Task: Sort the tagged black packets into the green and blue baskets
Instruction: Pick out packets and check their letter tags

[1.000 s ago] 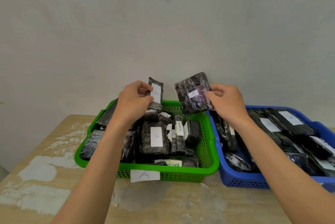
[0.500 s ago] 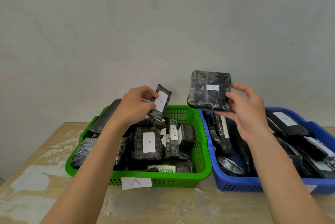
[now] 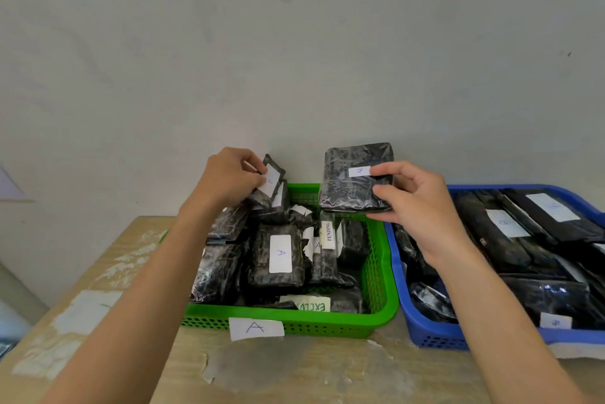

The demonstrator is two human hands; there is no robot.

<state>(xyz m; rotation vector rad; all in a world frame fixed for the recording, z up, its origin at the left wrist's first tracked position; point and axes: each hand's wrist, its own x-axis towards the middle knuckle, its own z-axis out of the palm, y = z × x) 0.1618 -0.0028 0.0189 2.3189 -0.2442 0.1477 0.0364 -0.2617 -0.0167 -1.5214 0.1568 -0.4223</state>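
— What of the left hand [image 3: 229, 174]?
— Clamped on a small black packet [image 3: 274, 171], pinching it with thumb and fingers at the white tag. Held tilted in the air, over the far left part of the green basket [image 3: 376, 318]. Letter on that tag too blurred to read.

— And the right hand [image 3: 415, 204]?
— Curled round a bigger black packet [image 3: 353, 187], gripping its right edge, one fingertip just beside a white tag marked "B". Raised above the far right corner of the green basket, near the blue basket [image 3: 425, 335], touching neither.

— Hands together or apart?
— Apart, with a clear gap between the two packets.

— Inside the green basket?
— Heaped with black packets. Near the middle, a flat packet [image 3: 278, 276] lying face up with a big "A" tag. Just right of it, a narrow white strip [image 3: 328, 232] reading "PENDING". Stuck on the near wall, a paper label [image 3: 256, 327] with a handwritten "A".

— And the blue one?
— Just beside the green one, on its right, almost rim to rim. Filled with long black packets [image 3: 510, 250], several showing white tags, one of them marked "B".

— Underneath it all?
— A pale wooden counter [image 3: 294, 371], with white patches along the left side and a worn spot in front of the baskets. Behind, a plain grey wall [image 3: 294, 43].
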